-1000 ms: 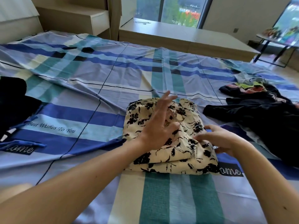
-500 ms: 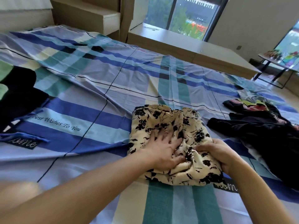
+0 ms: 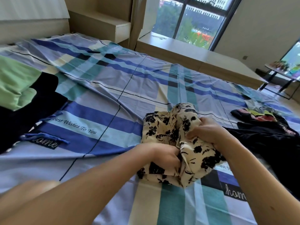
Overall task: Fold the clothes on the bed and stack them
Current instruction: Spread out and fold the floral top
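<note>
Nearest us, both forearms reach out over the bed (image 3: pixel 178 207). The left hand (image 3: pixel 167 154) has its fingers (image 3: pixel 176 159) curled into the near edge of the floral garment (image 3: pixel 162 130) and holds a fold of it. The right hand (image 3: pixel 209 132) sits on top, fingers (image 3: pixel 194 134) curled and pinching a bunch of the same cloth. The garment lies in the middle of the bed, gathered into a loose lump, its far part raised off the sheet.

We judge the step in hand to be lifting the folded piece for stacking. To do it well, we advise sliding the left fingers flat beneath the bundle rather than bunching it, keeping the layers squared, and carrying it level so the folds do not open.

Further out, a dark heap (image 3: pixel 266 143) of unfolded clothes lies just to the right, near the garment. A green and black stack (image 3: pixel 19 88) lies well apart at the left edge; we take this as the destination. Beyond the bed is a window (image 3: pixel 196 20).
</note>
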Demonstrator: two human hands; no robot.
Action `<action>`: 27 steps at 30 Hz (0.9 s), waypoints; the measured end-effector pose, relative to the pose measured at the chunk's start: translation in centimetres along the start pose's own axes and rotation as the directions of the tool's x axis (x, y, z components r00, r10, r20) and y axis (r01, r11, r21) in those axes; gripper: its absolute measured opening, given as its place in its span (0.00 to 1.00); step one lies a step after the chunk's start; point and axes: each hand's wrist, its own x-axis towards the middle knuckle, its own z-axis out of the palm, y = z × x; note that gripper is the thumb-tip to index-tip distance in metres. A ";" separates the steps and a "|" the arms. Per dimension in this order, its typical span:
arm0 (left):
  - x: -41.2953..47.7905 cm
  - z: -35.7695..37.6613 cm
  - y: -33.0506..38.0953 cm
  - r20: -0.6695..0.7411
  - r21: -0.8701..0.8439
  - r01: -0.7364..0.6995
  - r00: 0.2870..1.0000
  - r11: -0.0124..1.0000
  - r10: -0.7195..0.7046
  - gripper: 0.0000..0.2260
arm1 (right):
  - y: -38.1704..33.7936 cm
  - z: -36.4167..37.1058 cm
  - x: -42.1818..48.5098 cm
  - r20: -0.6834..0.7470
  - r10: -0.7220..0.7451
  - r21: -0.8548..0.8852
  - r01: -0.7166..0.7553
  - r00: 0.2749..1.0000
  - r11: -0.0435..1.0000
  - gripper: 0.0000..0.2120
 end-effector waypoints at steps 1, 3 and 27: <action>-0.5 -0.9 -0.4 -0.028 -0.051 0.019 0.999 0.998 -0.021 0.11 | -1.1 0.3 0.0 -0.010 -0.017 -0.072 0.016 1.000 0.997 0.25; -1.6 -2.8 -1.4 -0.239 -0.098 0.077 0.966 0.992 -0.099 0.09 | -3.2 1.1 -0.2 -0.038 -0.054 -0.203 0.045 0.998 0.978 0.25; 4.1 -4.2 -11.6 -0.593 0.157 0.131 0.805 0.979 -0.012 0.24 | 0.8 14.5 -4.5 -0.154 -0.367 -0.430 0.272 0.917 0.861 0.33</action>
